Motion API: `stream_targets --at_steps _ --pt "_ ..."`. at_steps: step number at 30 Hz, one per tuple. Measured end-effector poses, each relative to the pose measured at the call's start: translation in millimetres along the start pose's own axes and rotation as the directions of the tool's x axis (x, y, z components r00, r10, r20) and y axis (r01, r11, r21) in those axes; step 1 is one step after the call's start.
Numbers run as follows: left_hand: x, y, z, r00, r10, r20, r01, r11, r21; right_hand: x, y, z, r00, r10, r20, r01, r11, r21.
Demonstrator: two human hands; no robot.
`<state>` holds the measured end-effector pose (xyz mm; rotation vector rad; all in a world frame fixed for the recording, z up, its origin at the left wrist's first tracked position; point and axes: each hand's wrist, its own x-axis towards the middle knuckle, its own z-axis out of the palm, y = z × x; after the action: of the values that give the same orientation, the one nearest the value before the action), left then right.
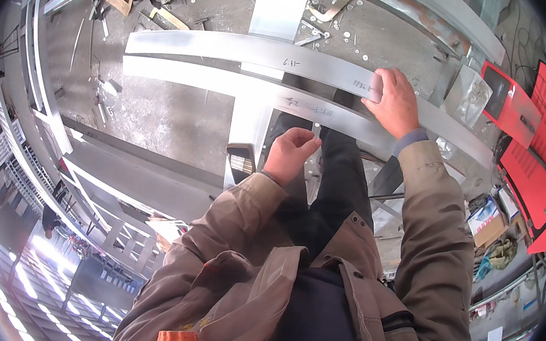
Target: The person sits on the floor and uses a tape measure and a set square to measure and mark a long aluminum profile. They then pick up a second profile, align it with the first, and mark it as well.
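Two long, silvery metal bars lie side by side in front of me, both with handwritten marks. My right hand [395,105] spans the far metal bar [232,49], fingers over its far edge and thumb at its near edge. The near metal bar [196,76] runs just below, a narrow gap apart toward the left. My left hand [290,154] is closed in a pinch short of the near bar; a small pale bit shows at its fingertips, too small to name. Under both bars passes a wide, pale metal beam [281,3].
A phone-like dark-framed object [241,161] rests on the beam beside my left wrist. Beyond the bars, an angled tool with a yellowish handle [169,18] and several washers lie on the grey floor. Red panels [541,117] stand at the right, above a cardboard box [489,227].
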<state>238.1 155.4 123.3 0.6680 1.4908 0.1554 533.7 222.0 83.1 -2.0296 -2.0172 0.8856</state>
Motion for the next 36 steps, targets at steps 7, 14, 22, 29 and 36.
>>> stream_targets --at_steps 7,14,22,29,36 --pt "-3.0 3.8 0.1 1.0 -0.002 0.007 0.001 0.999 0.054 -6.3 7.2 21.9 0.992 -0.043 -0.117 0.029 0.992 -0.12" --pt "-4.8 8.4 -2.1 1.0 0.003 0.021 -0.005 0.996 0.087 -8.3 17.4 35.6 0.99 -0.045 -0.137 0.025 0.99 -0.138" --pt "-4.7 0.2 -4.4 1.0 0.024 0.003 -0.024 0.994 0.108 -6.9 22.5 30.3 0.991 -0.081 -0.11 0.069 0.992 -0.108" --pt "-4.2 -4.8 -1.1 0.999 0.027 -0.019 -0.025 0.995 0.094 -6.9 24.3 32.1 0.992 -0.083 -0.092 0.071 0.99 -0.125" --pt "-9.0 0.0 -1.8 0.999 0.026 -0.03 -0.022 0.991 0.134 -5.4 23.2 31.5 0.99 -0.096 -0.1 0.082 0.988 -0.133"
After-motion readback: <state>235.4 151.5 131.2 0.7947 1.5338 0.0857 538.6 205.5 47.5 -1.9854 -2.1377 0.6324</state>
